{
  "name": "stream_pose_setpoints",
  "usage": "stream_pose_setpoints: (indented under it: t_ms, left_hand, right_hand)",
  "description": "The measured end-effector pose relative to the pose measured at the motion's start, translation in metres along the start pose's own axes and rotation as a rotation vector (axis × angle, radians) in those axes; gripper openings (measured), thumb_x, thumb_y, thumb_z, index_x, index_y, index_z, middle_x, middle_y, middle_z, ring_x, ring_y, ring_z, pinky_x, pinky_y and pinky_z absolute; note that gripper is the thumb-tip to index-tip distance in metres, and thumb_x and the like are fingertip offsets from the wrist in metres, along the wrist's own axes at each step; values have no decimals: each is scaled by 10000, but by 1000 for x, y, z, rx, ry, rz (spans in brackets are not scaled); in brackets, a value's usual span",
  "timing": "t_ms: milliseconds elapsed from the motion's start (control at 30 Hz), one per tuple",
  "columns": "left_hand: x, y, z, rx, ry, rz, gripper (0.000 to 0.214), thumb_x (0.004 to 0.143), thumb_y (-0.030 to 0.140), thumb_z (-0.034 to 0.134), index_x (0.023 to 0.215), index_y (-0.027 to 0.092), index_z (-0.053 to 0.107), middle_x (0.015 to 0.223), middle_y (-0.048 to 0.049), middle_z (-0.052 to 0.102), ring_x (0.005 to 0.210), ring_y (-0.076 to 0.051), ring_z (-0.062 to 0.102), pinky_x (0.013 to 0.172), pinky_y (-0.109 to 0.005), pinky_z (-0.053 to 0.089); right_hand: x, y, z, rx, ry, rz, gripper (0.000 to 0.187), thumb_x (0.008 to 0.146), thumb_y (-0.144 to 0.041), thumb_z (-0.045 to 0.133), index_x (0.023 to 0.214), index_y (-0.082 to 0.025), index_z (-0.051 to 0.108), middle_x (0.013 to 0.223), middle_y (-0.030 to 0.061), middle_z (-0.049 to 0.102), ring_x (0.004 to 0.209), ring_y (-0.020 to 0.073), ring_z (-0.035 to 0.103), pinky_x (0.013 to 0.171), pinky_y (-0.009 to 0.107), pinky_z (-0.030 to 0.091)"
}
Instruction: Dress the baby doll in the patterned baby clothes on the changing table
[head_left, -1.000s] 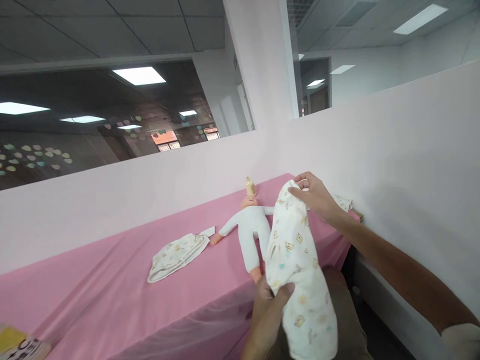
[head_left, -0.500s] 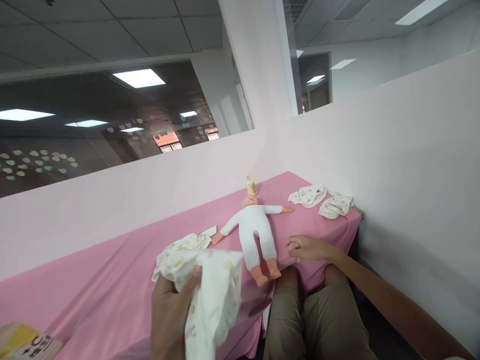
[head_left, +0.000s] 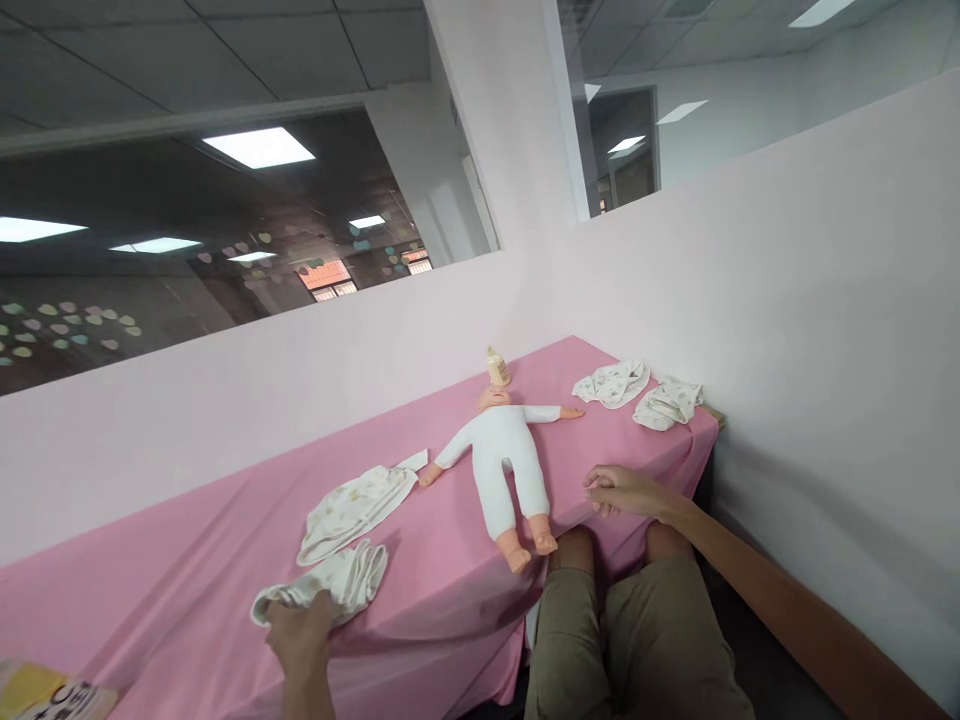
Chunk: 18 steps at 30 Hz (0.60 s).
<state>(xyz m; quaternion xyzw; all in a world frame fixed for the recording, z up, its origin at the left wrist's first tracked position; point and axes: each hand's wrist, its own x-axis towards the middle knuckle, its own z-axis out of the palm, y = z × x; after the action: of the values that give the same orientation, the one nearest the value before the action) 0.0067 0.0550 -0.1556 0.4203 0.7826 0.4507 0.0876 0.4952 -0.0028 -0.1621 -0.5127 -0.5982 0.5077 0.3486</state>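
My left hand [head_left: 300, 632] has its fingers closed on a crumpled white printed baby garment [head_left: 354, 582], which rests on the pink cloth near the front edge. Just behind it lies another printed baby garment [head_left: 352, 508], flatter and partly spread. A baby doll [head_left: 504, 455] in a white body suit is on its back in the middle, arms stretched out and feet towards me. Over the table edge, right of the doll's legs, hovers my right hand [head_left: 619, 490]; its fingers are loosely bent and apart, with nothing in them.
The pink cloth [head_left: 225, 560] covers a long table against the wall. Behind the doll's head stands a bottle [head_left: 496, 367]. Two printed garments [head_left: 613, 383] lie at the right end. A yellow and white package [head_left: 52, 692] sits at the lower left. My knees touch the front side.
My left hand has gone left and down, bringing the raised garment onto the pink cloth. The garment behind it is now fully in sight. My right hand has barely moved.
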Motion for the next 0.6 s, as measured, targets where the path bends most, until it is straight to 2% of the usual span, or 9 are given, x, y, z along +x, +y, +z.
stream_pose_setpoints:
  t_ms: [100, 167, 233, 333, 400, 500, 567, 600]
  left_hand:
    - [-4, -4, -5, 180, 16, -173, 771, 564, 409, 570, 1220, 8, 505, 1263, -340, 487, 1224, -525, 436, 946, -630, 398]
    - [-9, -1, -7, 241, 42, -162, 859, 581, 435, 561, 1249, -95, 462, 1299, -406, 423, 1269, -527, 381, 1007, -622, 342]
    - [-14, -2, -8, 259, 97, -174, 1000, 596, 506, 559, 1309, -165, 355, 1352, -438, 340, 1318, -528, 305, 1069, -613, 266]
    - [-19, -10, -6, 213, 187, -158, 1142, 628, 641, 522, 1425, -100, 174, 1492, -373, 153, 1405, -507, 85, 1109, -639, 147]
    - [-21, -15, -5, 173, 245, -106, 1077, 663, 678, 490, 1447, 4, 188, 1542, -297, 81, 1419, -488, -8, 1108, -663, 117]
    - [-23, -11, -4, 146, 355, 5, 851, 721, 656, 455, 1393, 147, 344, 1535, -184, 202, 1413, -482, 106, 1098, -682, 155]
    - [-25, -2, -5, 165, 386, 76, 747, 758, 623, 430, 1345, 161, 430, 1453, -169, 347, 1365, -477, 252, 1081, -678, 212]
    - [-25, 4, -4, 180, 379, 106, 728, 769, 609, 426, 1318, 132, 471, 1388, -189, 418, 1324, -476, 319, 1074, -665, 242]
  right_hand:
    - [5, 11, -4, -25, 51, -20, 250, 836, -358, 564, 995, -165, 558, 732, -10, 613, 634, 114, 607, 623, 240, 444]
    - [8, 16, -6, -43, 89, -17, 256, 844, -356, 544, 1009, -162, 563, 743, -4, 613, 646, 122, 608, 635, 247, 452]
    - [11, 18, -10, -103, 159, -16, 252, 852, -351, 519, 1009, -162, 573, 818, 23, 638, 701, 136, 614, 657, 256, 457]
    - [21, 17, -25, -343, 375, -5, 251, 848, -317, 507, 1026, -160, 587, 972, 70, 661, 853, 175, 616, 740, 275, 447]
    - [34, 15, -42, -580, 530, 32, 274, 854, -279, 489, 1072, -146, 589, 1060, 108, 648, 955, 208, 600, 797, 292, 427]
    - [60, 14, -76, -913, 660, 74, 342, 871, -217, 441, 1172, -112, 565, 1190, 178, 586, 1076, 264, 543, 872, 335, 397]
    - [82, 15, -97, -992, 670, 66, 405, 854, -195, 469, 1240, -83, 527, 1280, 218, 526, 1156, 309, 480, 946, 380, 353]
    - [93, 16, -106, -1006, 662, 56, 442, 839, -195, 496, 1264, -75, 510, 1318, 229, 497, 1189, 328, 447, 980, 402, 326]
